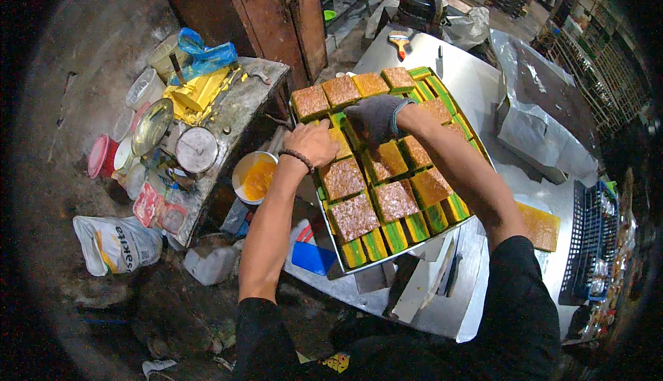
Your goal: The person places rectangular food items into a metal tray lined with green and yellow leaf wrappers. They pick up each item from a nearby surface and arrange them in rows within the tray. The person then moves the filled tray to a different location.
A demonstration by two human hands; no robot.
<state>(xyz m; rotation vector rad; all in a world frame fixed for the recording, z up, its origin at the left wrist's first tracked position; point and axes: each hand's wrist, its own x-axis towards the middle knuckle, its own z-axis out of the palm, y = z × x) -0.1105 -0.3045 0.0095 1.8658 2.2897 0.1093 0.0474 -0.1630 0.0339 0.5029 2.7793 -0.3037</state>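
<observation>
A white-rimmed tray (409, 250) holds several rows of cut layer cake, green and yellow in the sides, with glossy brown tops. My bare left hand (314, 145), with a dark bracelet at the wrist, grips a piece of layer cake (340, 144) at the tray's left side. Beside it my right hand (376, 117), in a dark grey glove, is closed on another piece in the middle; its fingertips are partly hidden. Brown-topped pieces (347, 216) stand near the front left. At the far right of the tray, pieces (423, 91) show their striped sides upward.
A metal table (452, 70) carries a brush (398, 44), a flat cake slab (539, 227) and a blue basket (594, 243). On the left bench (257, 80) are yellow blocks (200, 94), tubs and lids. A white bucket (255, 177) with yellow contents stands between. A white sack (117, 244) sits lower left.
</observation>
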